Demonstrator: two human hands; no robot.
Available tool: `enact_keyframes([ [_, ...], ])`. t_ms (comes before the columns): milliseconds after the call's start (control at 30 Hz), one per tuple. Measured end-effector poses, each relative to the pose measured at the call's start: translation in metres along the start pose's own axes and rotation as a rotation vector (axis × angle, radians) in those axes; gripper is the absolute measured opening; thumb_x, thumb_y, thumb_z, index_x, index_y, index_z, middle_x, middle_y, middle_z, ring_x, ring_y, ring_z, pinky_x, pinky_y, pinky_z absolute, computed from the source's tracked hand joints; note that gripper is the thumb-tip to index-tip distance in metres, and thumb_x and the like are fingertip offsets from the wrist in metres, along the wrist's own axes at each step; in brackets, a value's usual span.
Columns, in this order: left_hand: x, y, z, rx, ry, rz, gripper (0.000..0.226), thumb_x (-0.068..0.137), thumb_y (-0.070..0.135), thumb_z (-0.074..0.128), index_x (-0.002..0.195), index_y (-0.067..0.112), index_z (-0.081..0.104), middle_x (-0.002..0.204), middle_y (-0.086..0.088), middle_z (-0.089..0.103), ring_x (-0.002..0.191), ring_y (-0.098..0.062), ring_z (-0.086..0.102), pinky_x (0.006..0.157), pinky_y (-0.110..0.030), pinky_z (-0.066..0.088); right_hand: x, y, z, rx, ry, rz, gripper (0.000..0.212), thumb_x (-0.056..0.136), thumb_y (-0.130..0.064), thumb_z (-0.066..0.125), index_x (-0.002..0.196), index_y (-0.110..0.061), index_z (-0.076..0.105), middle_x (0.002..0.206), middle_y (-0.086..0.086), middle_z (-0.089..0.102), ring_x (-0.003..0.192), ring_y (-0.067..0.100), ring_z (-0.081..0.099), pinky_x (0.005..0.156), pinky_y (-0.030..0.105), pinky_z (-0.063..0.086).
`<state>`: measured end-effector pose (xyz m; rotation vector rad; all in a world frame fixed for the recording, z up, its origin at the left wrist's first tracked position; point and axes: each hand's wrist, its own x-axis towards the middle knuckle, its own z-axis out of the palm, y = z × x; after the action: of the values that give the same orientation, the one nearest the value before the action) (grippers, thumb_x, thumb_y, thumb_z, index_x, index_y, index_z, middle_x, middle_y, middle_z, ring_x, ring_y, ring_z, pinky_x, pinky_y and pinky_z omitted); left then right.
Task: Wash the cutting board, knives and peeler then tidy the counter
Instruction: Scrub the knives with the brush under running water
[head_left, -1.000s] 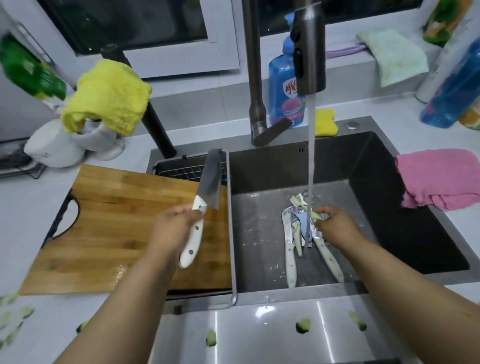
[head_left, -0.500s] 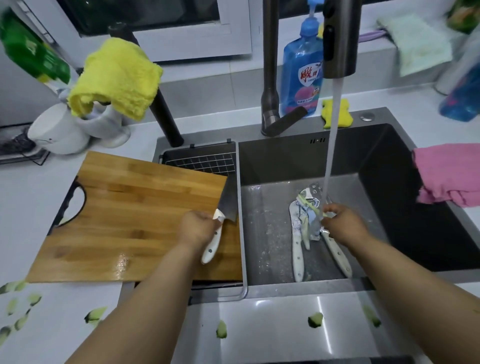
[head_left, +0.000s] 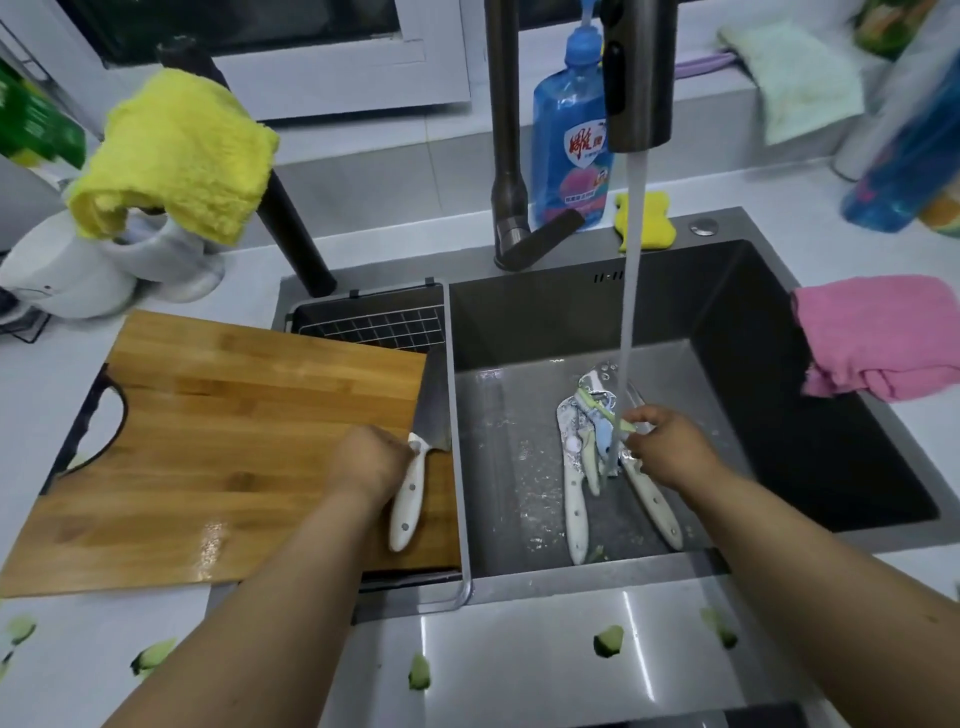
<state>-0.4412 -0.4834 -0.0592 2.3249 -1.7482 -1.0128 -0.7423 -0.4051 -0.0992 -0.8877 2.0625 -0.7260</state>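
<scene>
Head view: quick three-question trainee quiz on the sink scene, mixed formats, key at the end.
1. True or false: water is running from the tap into the sink.
2. The left hand grips a white-handled knife over which thing? A) pink cloth B) cutting board C) yellow sponge
3. Fill in: the right hand is at the utensils in the sink, under the water ____.

Key: 1 true; 2 B; 3 stream.
</scene>
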Motion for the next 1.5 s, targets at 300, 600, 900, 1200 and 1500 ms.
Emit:
enact_keyframes([
  [300, -0.031, 0.081, -0.007, -0.198, 0.283, 0.330, 0.023, 0.094, 0.025, 0.056, 0.076, 0.018, 0.068, 0.067, -0.001, 0.063, 0.064, -0.022, 0.059, 0.059, -0.030, 0.047, 0.008, 0.009, -0.022, 0.064, -0.012, 0.035, 0.021, 0.087, -0.008, 0.062, 0.105, -0.017, 0.065, 0.063, -0.002, 0.055, 0.050, 0.014, 0.048, 0.041, 0.014, 0.039],
  [600, -0.028, 0.135, 0.109, -0.235, -0.228, 0.265, 0.022, 0.075, 0.024, 0.058, 0.066, 0.004, 0.063, 0.075, -0.023, 0.069, 0.074, -0.037, 0.069, 0.067, -0.045, 0.057, 0.018, 0.015, -0.043, -0.057, -0.106, 0.141, 0.025, 0.085, -0.006, 0.055, 0.103, -0.020, 0.064, 0.067, -0.003, 0.054, 0.051, 0.012, 0.048, 0.034, 0.016, 0.030],
  [900, -0.013, 0.149, 0.163, -0.323, -0.354, 0.069, 0.018, 0.084, 0.006, 0.067, 0.068, -0.001, 0.065, 0.053, -0.011, 0.061, 0.051, -0.025, 0.059, 0.060, -0.038, 0.055, 0.034, 0.020, -0.052, -0.156, -0.204, 0.141, 0.020, 0.086, -0.006, 0.055, 0.096, -0.021, 0.064, 0.062, -0.005, 0.051, 0.054, 0.009, 0.045, 0.040, 0.016, 0.029],
  [1200, -0.002, 0.122, 0.200, 0.111, -0.402, -0.046, 0.029, 0.071, 0.017, 0.077, 0.093, 0.006, 0.062, 0.099, -0.014, 0.067, 0.089, -0.031, 0.067, 0.079, -0.039, 0.058, 0.047, 0.022, -0.048, -0.240, -0.270, 0.121, 0.029, 0.089, -0.010, 0.054, 0.113, -0.020, 0.066, 0.079, -0.005, 0.054, 0.063, 0.012, 0.047, 0.049, 0.016, 0.030],
  [1500, 0.003, 0.122, 0.209, 0.341, -0.546, -0.016, 0.005, 0.085, 0.014, 0.065, 0.081, 0.013, 0.068, 0.094, -0.010, 0.070, 0.084, -0.021, 0.067, 0.078, -0.023, 0.052, 0.055, 0.030, -0.050, -0.121, -0.223, 0.120, 0.017, 0.088, -0.015, 0.060, 0.101, -0.022, 0.067, 0.065, -0.008, 0.053, 0.055, 0.008, 0.047, 0.049, 0.019, 0.036],
])
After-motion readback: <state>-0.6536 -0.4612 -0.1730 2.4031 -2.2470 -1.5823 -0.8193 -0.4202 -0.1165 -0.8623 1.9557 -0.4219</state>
